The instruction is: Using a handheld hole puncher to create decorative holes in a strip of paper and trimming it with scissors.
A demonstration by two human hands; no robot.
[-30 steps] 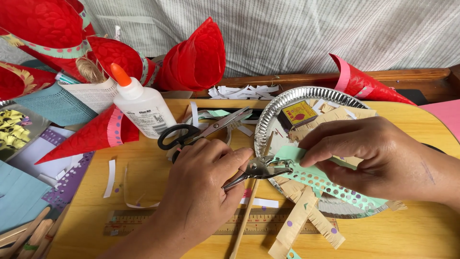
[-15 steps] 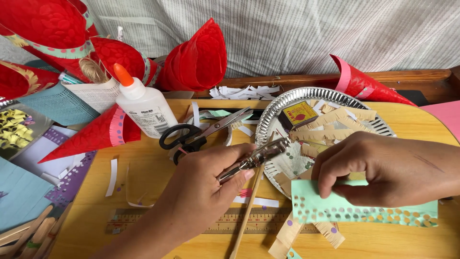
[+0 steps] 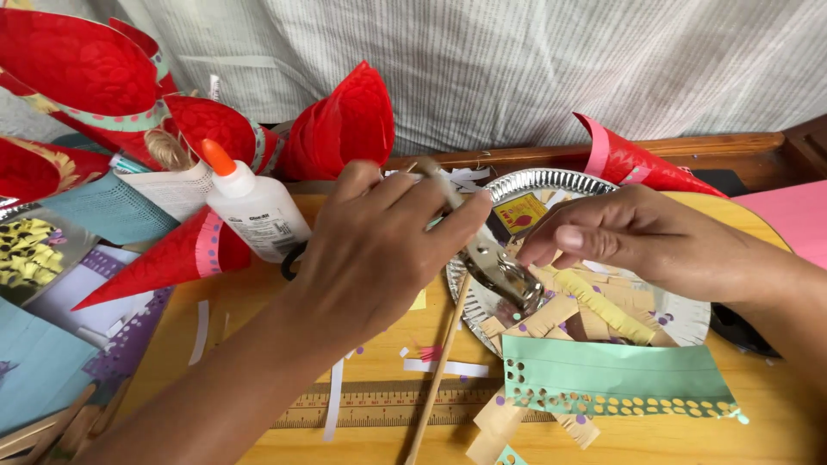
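One hole punch (image 3: 500, 269), two hands (image 3: 379, 245), one plate (image 3: 689, 314).

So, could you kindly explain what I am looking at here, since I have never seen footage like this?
There is no machine: a person wears a camera on the head, so the one picture looks down at their own two bare hands over a yellow table. The left hand holds a small metal hole punch above a silver foil plate that carries paper scraps. The right hand reaches in beside the punch, fingertips close to it, holding nothing that I can see. In front lies a green paper strip with rows of punched holes. Also there: a white glue bottle with an orange tip, red paper cones, a thin wooden stick and a ruler.
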